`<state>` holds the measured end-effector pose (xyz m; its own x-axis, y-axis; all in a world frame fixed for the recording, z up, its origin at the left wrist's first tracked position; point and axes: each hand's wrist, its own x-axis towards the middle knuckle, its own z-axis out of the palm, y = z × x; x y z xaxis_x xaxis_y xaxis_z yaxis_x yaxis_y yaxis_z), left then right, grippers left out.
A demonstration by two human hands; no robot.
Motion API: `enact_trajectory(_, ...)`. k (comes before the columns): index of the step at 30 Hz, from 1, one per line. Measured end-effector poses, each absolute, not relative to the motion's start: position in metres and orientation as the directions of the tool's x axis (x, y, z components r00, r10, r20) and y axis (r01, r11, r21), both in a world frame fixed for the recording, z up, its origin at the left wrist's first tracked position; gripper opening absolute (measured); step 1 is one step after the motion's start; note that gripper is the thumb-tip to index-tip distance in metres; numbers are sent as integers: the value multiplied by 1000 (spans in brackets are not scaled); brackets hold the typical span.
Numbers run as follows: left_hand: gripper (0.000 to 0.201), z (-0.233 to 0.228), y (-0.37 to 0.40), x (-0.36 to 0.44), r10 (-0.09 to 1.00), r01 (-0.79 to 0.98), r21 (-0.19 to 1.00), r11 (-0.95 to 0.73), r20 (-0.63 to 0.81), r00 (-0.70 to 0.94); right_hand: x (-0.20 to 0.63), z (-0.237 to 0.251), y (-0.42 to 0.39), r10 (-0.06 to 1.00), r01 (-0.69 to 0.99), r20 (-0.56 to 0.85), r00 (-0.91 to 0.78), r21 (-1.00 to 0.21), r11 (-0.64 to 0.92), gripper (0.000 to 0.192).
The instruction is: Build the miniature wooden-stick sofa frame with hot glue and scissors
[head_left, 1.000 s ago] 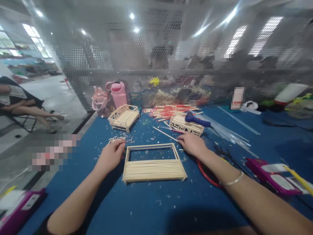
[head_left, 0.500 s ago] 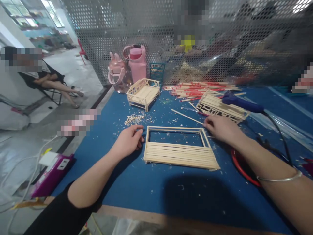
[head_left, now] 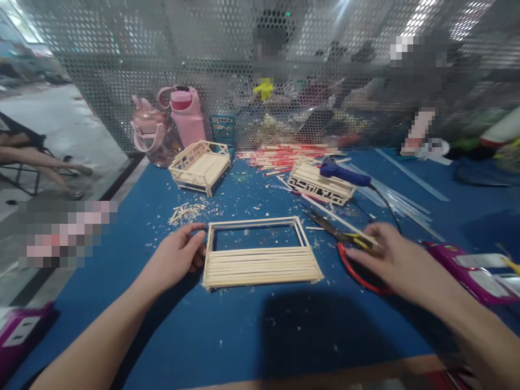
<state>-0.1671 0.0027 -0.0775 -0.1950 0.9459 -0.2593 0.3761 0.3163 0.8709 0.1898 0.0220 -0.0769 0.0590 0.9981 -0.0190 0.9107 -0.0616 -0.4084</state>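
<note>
The left hand (head_left: pixel 179 259) rests loosely open against the left end of the stick frame (head_left: pixel 260 252), seemingly to steady it; the frame lies flat, long axis running left to right. The blurred right hand (head_left: pixel 396 259) curls onto the red-handled cutters (head_left: pixel 345 244), right of the frame, blades pointing away-left; a closed grip cannot be told.

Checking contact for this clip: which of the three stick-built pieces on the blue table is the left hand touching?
The flat, half-slatted stick frame nearest the camera; the left hand rests against its left edge. The other two sit farther back, untouched.
</note>
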Motion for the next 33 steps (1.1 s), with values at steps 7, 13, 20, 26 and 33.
enact_trajectory(7, 57, -73, 0, -162, 951, 379, 873, 306, -263, -162, 194, -109, 2, 989, 927, 145, 21, -373, 35, 27)
enact_trajectory(13, 53, -70, -5, -158, 940, 284, 899, 333, -292, -179, 175, -66, 34, 962, 857, 249, -110, -466, 219, 23)
enact_trajectory(20, 41, -65, -7, -154, 894, 155, 890, 428, -392, -217, 137, -78, 48, 767, 619, 448, -460, -458, 639, 19)
enact_trajectory(26, 44, -66, -8, -157, 899, 112, 904, 412, -383, -213, 129, -94, 44, 701, 600, 524, -483, -386, 701, 16)
enact_trajectory(33, 47, -68, -9, -159, 906, 88, 909, 409, -393, -156, 116, -93, 40, 612, 555, 532, -585, -288, 780, 18)
